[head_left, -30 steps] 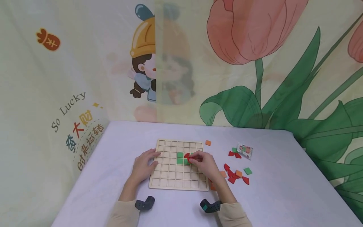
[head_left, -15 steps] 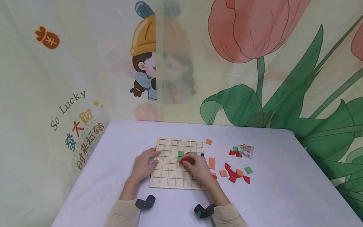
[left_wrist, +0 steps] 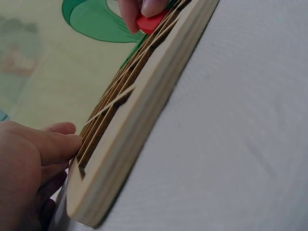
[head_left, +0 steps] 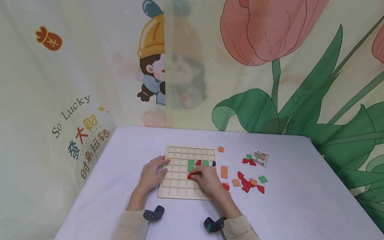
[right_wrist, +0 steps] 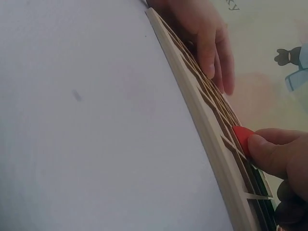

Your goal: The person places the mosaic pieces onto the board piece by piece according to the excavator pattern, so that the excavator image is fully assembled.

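A wooden grid board [head_left: 175,186] lies on the white-covered table. Along its left edge rests my left hand [head_left: 153,171], with thumb and fingertips touching the frame. My right hand [head_left: 207,180] pinches a red quarter-circle tile [head_left: 190,176] between thumb and fingers, low over a cell just below the green tiles. The right wrist view has this red tile [right_wrist: 242,137] right at the grid's dividers. Set in the board are green square tiles [head_left: 191,162] and another red tile [head_left: 198,162], with a small blue piece [head_left: 214,163] near the right edge. My right hand covers part of the grid.
Right of the board lie loose orange squares [head_left: 224,172], a pile of red tiles [head_left: 244,182] and a green square [head_left: 263,179]. Farther back is a small printed packet [head_left: 260,157] beside a few tiles. A printed curtain [head_left: 186,116] hangs behind the table.
My right hand has moved left and toward me with the red tile, uncovering the red and green tiles and the blue piece on the board. My left hand stays in place.
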Demonstrator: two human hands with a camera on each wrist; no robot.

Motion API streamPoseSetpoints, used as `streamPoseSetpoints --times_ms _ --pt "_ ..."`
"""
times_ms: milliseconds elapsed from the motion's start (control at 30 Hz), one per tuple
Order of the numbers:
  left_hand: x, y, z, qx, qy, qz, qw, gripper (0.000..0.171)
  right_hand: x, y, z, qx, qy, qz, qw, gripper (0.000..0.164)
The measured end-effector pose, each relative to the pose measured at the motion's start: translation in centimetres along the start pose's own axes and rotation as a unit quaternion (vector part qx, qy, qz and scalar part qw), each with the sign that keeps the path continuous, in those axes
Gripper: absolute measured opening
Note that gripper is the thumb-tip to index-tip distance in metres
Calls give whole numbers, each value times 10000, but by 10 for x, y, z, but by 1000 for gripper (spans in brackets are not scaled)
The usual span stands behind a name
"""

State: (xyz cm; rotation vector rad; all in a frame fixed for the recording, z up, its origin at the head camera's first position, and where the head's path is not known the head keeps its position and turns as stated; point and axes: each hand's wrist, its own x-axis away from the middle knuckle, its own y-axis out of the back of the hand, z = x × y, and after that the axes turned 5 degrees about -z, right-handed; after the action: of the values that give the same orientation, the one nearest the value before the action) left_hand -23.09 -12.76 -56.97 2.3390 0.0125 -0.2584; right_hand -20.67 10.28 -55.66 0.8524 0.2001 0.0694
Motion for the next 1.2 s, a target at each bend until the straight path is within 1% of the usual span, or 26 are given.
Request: streamPoseSetpoints --times_ms 100,367,467,600,667,767,867,933,1000,1100,1200 --pt "0 0 0 13 -3 -11 10000 37 0 0 1 151 64 -83 9998 15" --pt "0 0 -1 63 -18 -22 10000 36 -1 -3 0 429 65 -176 9989 16" --pt "-1 0 -2 69 -22 -17 10000 36 -1 -3 0 726 244 -223 9968 15" --pt "-2 -2 -3 58 -27 -8 10000 36 0 -1 0 1188 537 -342 9909 11" --pt "-2 -2 -3 39 -33 -11 10000 36 0 0 1 1295 629 -392 9888 9" --pt "-1 -2 -4 24 -25 -30 10000 36 1 3 1 1303 734 -359 9881 7" --pt "0 -1 -5 36 16 -46 10000 35 0 7 -2 1150 796 -168 9900 8" --pt "0 -1 -5 28 46 -45 10000 35 -2 13 -6 933 683 5 9933 9" --pt "1 0 -4 32 71 -42 10000 35 -6 25 -13 713 416 91 9965 10" --pt "1 -1 -3 11 88 -24 10000 35 -11 47 -30 481 -295 -17 9984 13" --pt "1 -1 -2 -9 88 -10 10000 36 -12 66 -52 533 -979 -182 9936 18"
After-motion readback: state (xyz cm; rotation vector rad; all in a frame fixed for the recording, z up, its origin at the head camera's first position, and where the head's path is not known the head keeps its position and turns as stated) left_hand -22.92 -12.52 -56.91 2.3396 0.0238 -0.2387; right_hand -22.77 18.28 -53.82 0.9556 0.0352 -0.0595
